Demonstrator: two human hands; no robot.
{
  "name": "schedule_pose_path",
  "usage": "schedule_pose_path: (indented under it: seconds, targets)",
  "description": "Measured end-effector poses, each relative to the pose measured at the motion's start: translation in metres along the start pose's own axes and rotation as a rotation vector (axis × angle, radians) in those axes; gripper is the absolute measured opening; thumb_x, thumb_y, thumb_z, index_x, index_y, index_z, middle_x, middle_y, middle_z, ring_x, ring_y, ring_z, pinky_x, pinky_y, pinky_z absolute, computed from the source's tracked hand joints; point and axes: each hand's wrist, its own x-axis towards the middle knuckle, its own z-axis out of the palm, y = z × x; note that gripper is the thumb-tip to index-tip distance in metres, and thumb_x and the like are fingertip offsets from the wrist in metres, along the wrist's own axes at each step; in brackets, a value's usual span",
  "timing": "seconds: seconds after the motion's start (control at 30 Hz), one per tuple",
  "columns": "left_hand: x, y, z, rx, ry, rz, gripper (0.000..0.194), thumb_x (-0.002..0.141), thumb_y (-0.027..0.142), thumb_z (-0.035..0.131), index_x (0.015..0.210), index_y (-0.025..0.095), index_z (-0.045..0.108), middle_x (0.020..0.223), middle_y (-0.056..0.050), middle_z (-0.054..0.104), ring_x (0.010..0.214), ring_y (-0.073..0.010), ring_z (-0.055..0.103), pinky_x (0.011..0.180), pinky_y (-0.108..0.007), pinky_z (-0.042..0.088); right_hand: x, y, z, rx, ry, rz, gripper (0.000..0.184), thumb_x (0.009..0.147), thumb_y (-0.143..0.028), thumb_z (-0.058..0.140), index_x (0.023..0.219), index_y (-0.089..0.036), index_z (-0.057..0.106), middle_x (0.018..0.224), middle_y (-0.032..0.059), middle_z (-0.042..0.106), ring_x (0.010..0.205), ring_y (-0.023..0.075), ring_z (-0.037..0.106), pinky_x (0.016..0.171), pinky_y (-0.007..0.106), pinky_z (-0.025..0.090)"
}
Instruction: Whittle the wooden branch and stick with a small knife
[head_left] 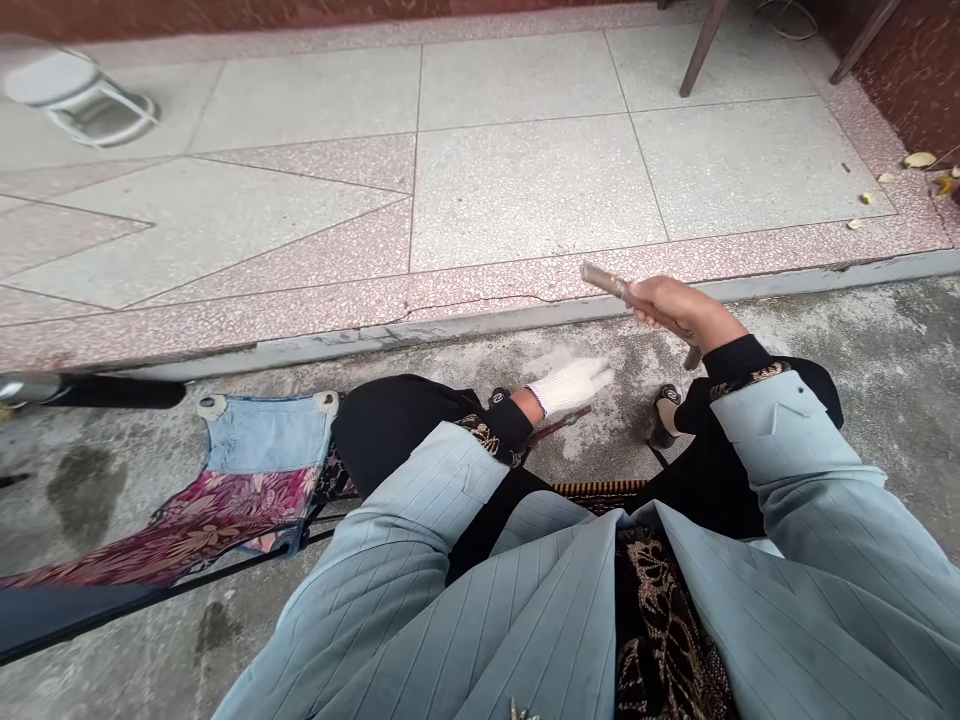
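The largest thing I see from my remote post is the raised terrazzo step (525, 190), smooth pale slabs bordered by pink chips, its front edge cracked, above rough, stained concrete (885, 360). Left of the wearer, a sling of denim and magenta floral cloth (247, 490) is stretched along a dark frame; pale rounded pieces at its upper corners probably keep it taut. A round-topped white stool (52, 78) stands toward the step's back edge, at left.

My right hand (671, 302) is bare, its fingers closed around a narrow brown bar (604, 280). That bar slants over the step's front edge with its far end free, perhaps gripped partway along for balance; something thin and shiny circles it ahead of the fingers. My left hand (574, 385) wears a white knitted glove, likely for protection. Its fingers are nearly straight, close together and holding nothing I can make out, though blur hides detail. A thin reddish rod (551, 428) lies just below; I cannot tell whether they touch. Smallest are the curled yellowish leaves (919, 160) by the step's right corner.
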Motion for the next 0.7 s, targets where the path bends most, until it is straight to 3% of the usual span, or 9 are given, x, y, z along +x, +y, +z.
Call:
schedule_pose_path:
  seconds: [0.03,0.13,0.3,0.4,0.5,0.6,0.7]
  targets:
    - [0.002,0.000,0.003,-0.011,-0.020,0.007,0.041,0.112,0.041,0.034,0.107,0.019,0.067,0.105,-0.010,0.077,0.092,-0.0222,0.071,0.080,-0.031,0.049,-0.006,-0.001,-0.004,0.158,0.073,-0.017,0.037,0.113,-0.043,0.039,0.094,-0.016,0.056,0.072,0.0068,0.058,0.056,0.0144,0.048,0.057,0.028,0.044]
    - [0.009,-0.005,0.008,0.003,-0.027,-0.042,0.038,0.111,0.039,0.036,0.107,0.018,0.067,0.106,-0.010,0.076,0.093,-0.0233,0.071,0.079,-0.032,0.048,-0.023,-0.001,-0.014,0.410,0.053,-0.143,0.036,0.107,-0.047,0.056,0.092,-0.014,0.057,0.069,0.0038,0.056,0.053,0.0116,0.047,0.050,0.024,0.040]
    - [0.018,-0.020,-0.005,-0.046,0.028,-0.124,0.041,0.111,0.039,0.033,0.113,0.019,0.069,0.108,-0.010,0.078,0.093,-0.0235,0.072,0.077,-0.032,0.050,-0.046,0.002,-0.020,0.333,-0.342,-0.307,0.054,0.096,-0.066,0.070,0.086,-0.014,0.059,0.068,0.0013,0.055,0.057,0.0109,0.050,0.053,0.024,0.044]
    - [0.018,-0.030,-0.018,-0.090,0.100,-0.184,0.038,0.111,0.035,0.036,0.116,0.017,0.068,0.111,-0.011,0.078,0.096,-0.0221,0.073,0.081,-0.030,0.051,-0.049,0.000,-0.015,0.159,-0.619,-0.286,0.060,0.095,-0.072,0.069,0.084,-0.014,0.060,0.069,-0.0005,0.055,0.057,0.0093,0.049,0.057,0.024,0.044]
    - [0.014,-0.036,-0.032,-0.061,0.145,-0.239,0.041,0.112,0.035,0.033,0.115,0.016,0.069,0.112,-0.013,0.078,0.100,-0.0241,0.073,0.082,-0.032,0.050,-0.043,-0.002,-0.002,-0.005,-0.766,-0.204,0.065,0.091,-0.078,0.069,0.079,-0.014,0.061,0.068,-0.0001,0.057,0.057,0.0092,0.049,0.058,0.025,0.042]
    - [0.008,-0.037,-0.044,0.019,0.185,-0.270,0.043,0.113,0.038,0.032,0.117,0.017,0.070,0.119,-0.013,0.078,0.111,-0.0258,0.072,0.086,-0.031,0.049,-0.030,0.000,0.017,-0.254,-0.747,-0.041,0.058,0.097,-0.068,0.066,0.074,-0.015,0.060,0.065,0.0017,0.058,0.056,0.0114,0.050,0.058,0.027,0.041]
    - [0.002,-0.031,-0.051,0.084,0.161,-0.286,0.043,0.113,0.035,0.032,0.122,0.016,0.069,0.122,-0.014,0.077,0.116,-0.0252,0.071,0.088,-0.030,0.047,-0.015,0.005,0.033,-0.592,-0.553,0.175,0.055,0.105,-0.055,0.059,0.066,-0.016,0.058,0.062,0.0056,0.060,0.052,0.0133,0.048,0.056,0.030,0.039]
